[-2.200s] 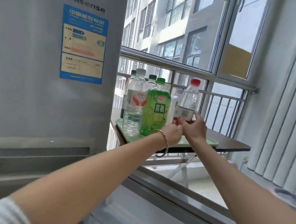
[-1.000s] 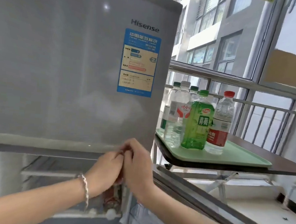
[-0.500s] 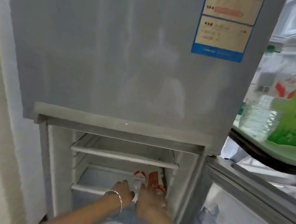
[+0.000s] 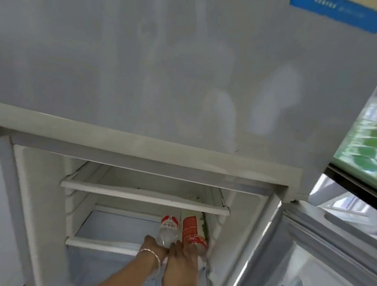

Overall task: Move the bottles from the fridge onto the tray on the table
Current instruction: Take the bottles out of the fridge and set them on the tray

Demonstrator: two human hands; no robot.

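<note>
Low in the head view, the open lower fridge compartment holds a clear water bottle point(image 4: 167, 229) with a red and white label. A bottle with an orange-red label point(image 4: 190, 232) stands right of it, on the right end of the lower shelf point(image 4: 100, 245). A green sliver shows behind them against the right wall. My left hand point(image 4: 153, 248), with a bracelet on the wrist, wraps the base of the clear bottle. My right hand point(image 4: 181, 265) wraps the base of the orange-red bottle. The green tray point(image 4: 357, 164) with blurred bottles shows at the right edge.
The closed grey upper fridge door point(image 4: 166, 63) fills the top. The upper shelf point(image 4: 145, 198) hangs just above the bottles. The open lower door point(image 4: 331, 253) stands to the right. The dark table edge point(image 4: 363, 188) juts out above that door.
My view has dropped from the tray to the lower fridge compartment. Both hands left the tray, reached onto the lower shelf and closed on the two bottles' bases.
</note>
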